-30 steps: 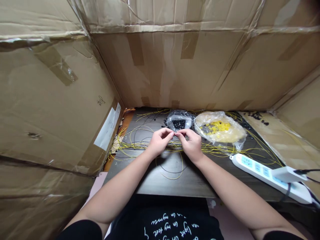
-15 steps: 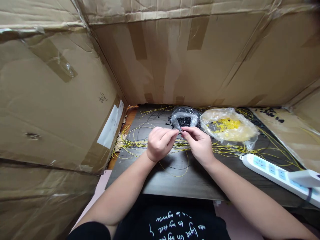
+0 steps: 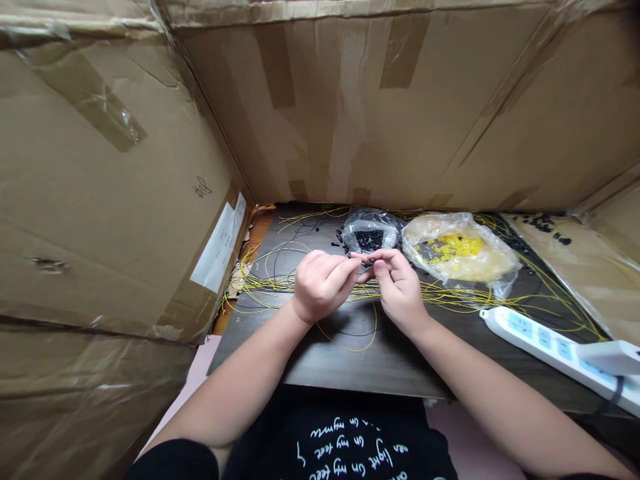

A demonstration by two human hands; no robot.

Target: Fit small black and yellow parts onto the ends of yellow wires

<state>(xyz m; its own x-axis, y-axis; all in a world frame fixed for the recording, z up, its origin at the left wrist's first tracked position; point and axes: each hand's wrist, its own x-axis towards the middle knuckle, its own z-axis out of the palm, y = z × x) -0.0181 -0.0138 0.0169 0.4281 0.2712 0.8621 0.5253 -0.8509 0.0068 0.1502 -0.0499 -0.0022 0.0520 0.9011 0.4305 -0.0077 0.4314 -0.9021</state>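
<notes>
Over the middle of the dark table (image 3: pixel 345 363), my left hand (image 3: pixel 325 285) is closed in a pinch; what it holds is hidden by the fingers. Close to its right, my right hand (image 3: pixel 397 283) pinches a small black piece (image 3: pixel 373 261) between thumb and fingers. Long yellow wires (image 3: pixel 273 287) run crosswise beneath both hands, with some dark wires among them. Just behind the hands lies an open clear bag of small black parts (image 3: pixel 369 239). To its right is a clear bag (image 3: pixel 487 267) with small yellow parts (image 3: pixel 457 247).
A white power strip (image 3: pixel 550 347) with a plug lies at the right. Cardboard walls (image 3: pixel 340 120) stand behind and at the left. Loose black pieces (image 3: pixel 543 225) lie on cardboard at the back right. A paper label (image 3: pixel 219 243) is on the left wall.
The right thumb and fingers have shifted, showing a dark piece between them. My left hand stays closed in almost the same place. The view has tilted slightly.
</notes>
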